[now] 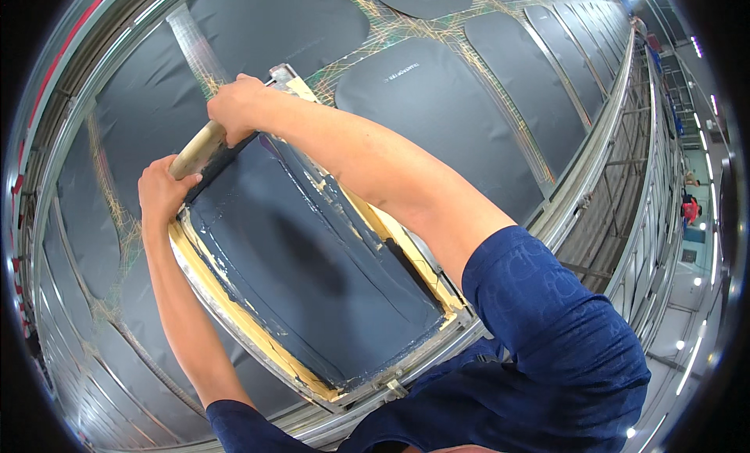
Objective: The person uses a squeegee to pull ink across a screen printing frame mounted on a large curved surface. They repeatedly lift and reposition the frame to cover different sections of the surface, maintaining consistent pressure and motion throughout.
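Note:
My left hand (162, 189) is closed around the lower left end of a squeegee's pale wooden handle (199, 150). Farther up the same handle, my right hand (237, 109) grips its other end. The squeegee lies tilted across the far end of a screen-printing frame (254, 324), whose inner edges carry yellow tape smeared with dark ink. Within the frame is the dark, inked screen (312, 289), glossy in places. The squeegee's blade is mostly hidden under the handle and my hands.
Dark fabric panels (414, 101) lie along a long table, with patterned strips (508, 85) between them. Metal rails (574, 207) edge the table on the right and left. Beyond the right rail stands a slatted rack (625, 164). A person in red (690, 209) is far off at right.

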Demonstrator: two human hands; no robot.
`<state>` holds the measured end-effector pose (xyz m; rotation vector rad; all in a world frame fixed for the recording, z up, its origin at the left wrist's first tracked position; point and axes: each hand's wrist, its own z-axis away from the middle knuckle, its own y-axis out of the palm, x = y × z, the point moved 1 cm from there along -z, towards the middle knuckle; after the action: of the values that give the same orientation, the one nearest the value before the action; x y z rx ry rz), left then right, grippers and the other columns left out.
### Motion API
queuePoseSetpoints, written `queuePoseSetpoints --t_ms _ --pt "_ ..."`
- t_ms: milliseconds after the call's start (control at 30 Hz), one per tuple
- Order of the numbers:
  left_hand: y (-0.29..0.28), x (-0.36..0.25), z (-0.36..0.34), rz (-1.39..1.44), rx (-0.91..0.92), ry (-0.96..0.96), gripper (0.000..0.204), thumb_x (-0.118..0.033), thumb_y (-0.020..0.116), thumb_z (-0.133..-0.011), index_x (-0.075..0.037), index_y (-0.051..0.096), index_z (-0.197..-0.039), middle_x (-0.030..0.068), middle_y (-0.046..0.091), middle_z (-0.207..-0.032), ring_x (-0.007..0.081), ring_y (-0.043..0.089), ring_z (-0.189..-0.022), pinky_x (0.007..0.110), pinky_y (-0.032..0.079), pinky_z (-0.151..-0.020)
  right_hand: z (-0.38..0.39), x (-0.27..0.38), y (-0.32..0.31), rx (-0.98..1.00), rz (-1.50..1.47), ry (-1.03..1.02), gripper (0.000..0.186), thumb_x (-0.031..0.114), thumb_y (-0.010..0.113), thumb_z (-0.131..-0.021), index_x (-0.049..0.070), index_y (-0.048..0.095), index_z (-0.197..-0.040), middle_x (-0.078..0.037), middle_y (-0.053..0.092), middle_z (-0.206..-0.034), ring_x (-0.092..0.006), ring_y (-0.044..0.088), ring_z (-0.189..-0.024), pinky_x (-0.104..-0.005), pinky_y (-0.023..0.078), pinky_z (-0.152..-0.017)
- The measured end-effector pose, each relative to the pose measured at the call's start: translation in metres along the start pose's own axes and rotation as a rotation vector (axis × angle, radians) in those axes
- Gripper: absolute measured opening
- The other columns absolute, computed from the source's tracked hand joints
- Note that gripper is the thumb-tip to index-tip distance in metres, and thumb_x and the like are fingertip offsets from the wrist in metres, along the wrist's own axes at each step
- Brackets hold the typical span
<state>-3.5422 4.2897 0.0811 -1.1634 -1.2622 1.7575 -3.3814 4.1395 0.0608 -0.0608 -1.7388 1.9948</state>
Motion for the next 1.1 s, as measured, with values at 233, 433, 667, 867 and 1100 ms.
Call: queuePoseSetpoints --t_ms 233,433,667,867,1100 --pt "0.009 -0.004 0.023 -0.020 0.052 -0.020 0.040 -0.029 0.089 -0.069 -0.014 0.079 -0.105 0.0149 0.077 -0.093 0.0344 0.073 -0.090 0.044 0.055 -0.082 0.028 0.010 0.015 -0.075 0.050 -0.012 0.035 0.035 0.083 -0.069 0.013 0.078 -0.095 -0.010 0.077 -0.091 -0.0284 0.074 -0.094 -0.0448 0.054 -0.089" --pt "0.042 -0.030 0.133 -0.010 0.047 0.059 0.037 -0.032 0.088 -0.070 -0.018 0.080 -0.103 0.0112 0.076 -0.090 0.0329 0.072 -0.089 0.043 0.055 -0.082 0.132 0.062 0.041 0.049 0.087 -0.011 0.027 0.034 0.080 -0.069 0.014 0.078 -0.088 -0.012 0.075 -0.083 -0.0328 0.074 -0.089 -0.0445 0.055 -0.086" --pt "0.094 -0.101 0.352 0.098 -0.022 0.103 0.020 -0.025 0.085 -0.070 -0.015 0.077 -0.085 0.0110 0.071 -0.075 0.0330 0.071 -0.076 0.044 0.055 -0.073 0.336 0.143 0.122 -0.070 -0.060 -0.114 0.022 0.028 0.082 -0.070 0.010 0.071 -0.076 -0.014 0.068 -0.071 -0.0357 0.068 -0.074 -0.0474 0.051 -0.078" --pt "0.112 -0.131 0.452 0.118 0.002 0.083 0.016 -0.023 0.082 -0.073 -0.016 0.077 -0.088 0.0043 0.071 -0.078 0.0274 0.066 -0.080 0.044 0.041 -0.078 0.425 0.186 0.138 0.012 -0.139 -0.100 0.018 0.022 0.082 -0.069 0.010 0.071 -0.076 -0.010 0.070 -0.075 -0.0303 0.068 -0.084 -0.0411 0.045 -0.091" --pt "0.092 -0.091 0.352 0.053 -0.043 0.090 0.021 -0.028 0.082 -0.074 -0.016 0.076 -0.090 0.0085 0.072 -0.079 0.0300 0.068 -0.081 0.047 0.043 -0.080 0.327 0.146 0.101 0.023 -0.080 -0.100 0.021 0.027 0.083 -0.072 0.011 0.072 -0.079 -0.013 0.071 -0.077 -0.0344 0.069 -0.084 -0.0449 0.049 -0.086"
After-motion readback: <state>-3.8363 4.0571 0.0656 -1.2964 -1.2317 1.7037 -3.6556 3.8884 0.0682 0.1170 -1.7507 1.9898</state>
